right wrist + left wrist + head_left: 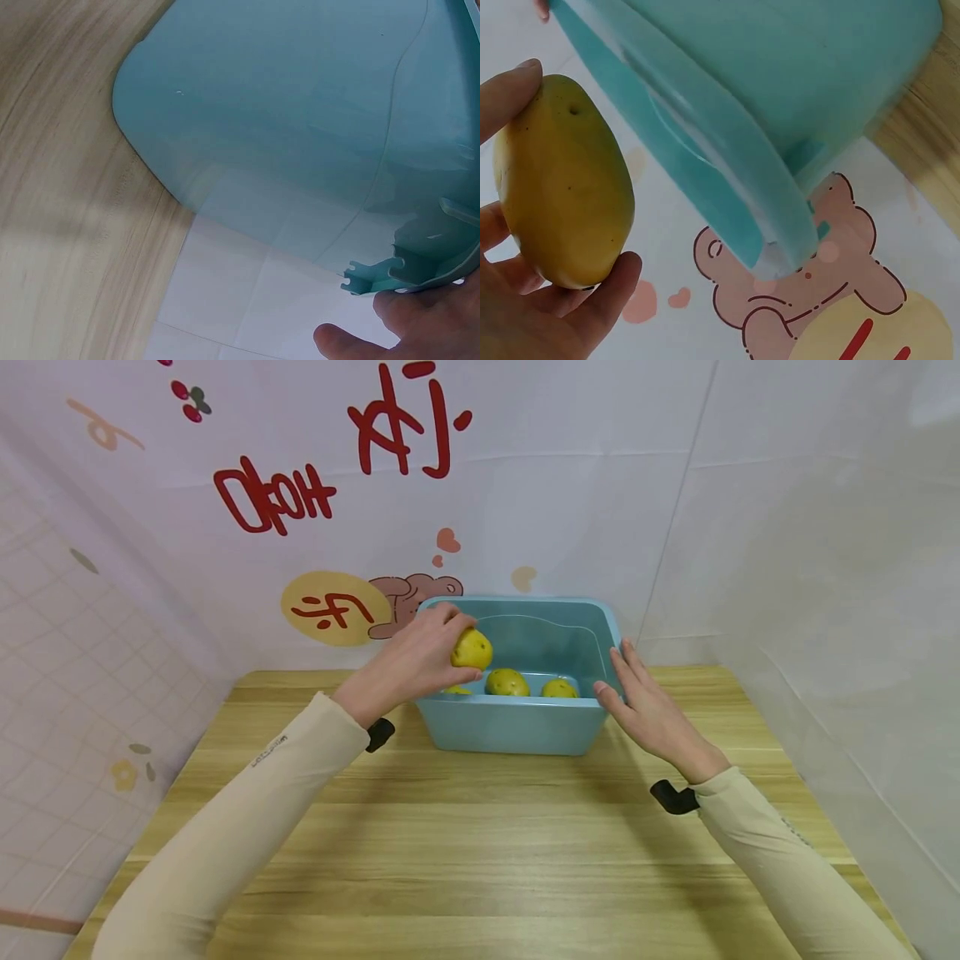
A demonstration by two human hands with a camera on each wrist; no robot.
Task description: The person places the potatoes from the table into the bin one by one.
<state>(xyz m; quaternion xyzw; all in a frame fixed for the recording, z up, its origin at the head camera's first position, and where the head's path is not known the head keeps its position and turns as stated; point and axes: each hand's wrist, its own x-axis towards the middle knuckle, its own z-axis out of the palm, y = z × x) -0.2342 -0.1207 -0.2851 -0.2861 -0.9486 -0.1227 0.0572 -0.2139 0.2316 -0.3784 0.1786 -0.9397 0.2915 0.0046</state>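
Observation:
My left hand (pixel 429 653) grips a yellow potato (pixel 472 649) above the left side of a blue plastic bin (pixel 517 724). In the left wrist view that potato (pixel 566 184) is smooth and greenish-yellow with small dark pits, held between thumb and fingers. Inside the bin lie a potato (pixel 507 682) near the middle and another potato (pixel 559 688) to the right; a further yellow piece (pixel 457 690) shows partly at the left. My right hand (pixel 651 710) rests at the bin's right rim with its fingers extended; its fingers (pixel 420 311) touch the rim's outer side.
The bin stands on a wooden table (pixel 480 843) near the back, close to a white wall covering (pixel 570 510) printed with red characters and a cartoon bear. White sheets also rise at the left and right. The table surface extends in front of the bin.

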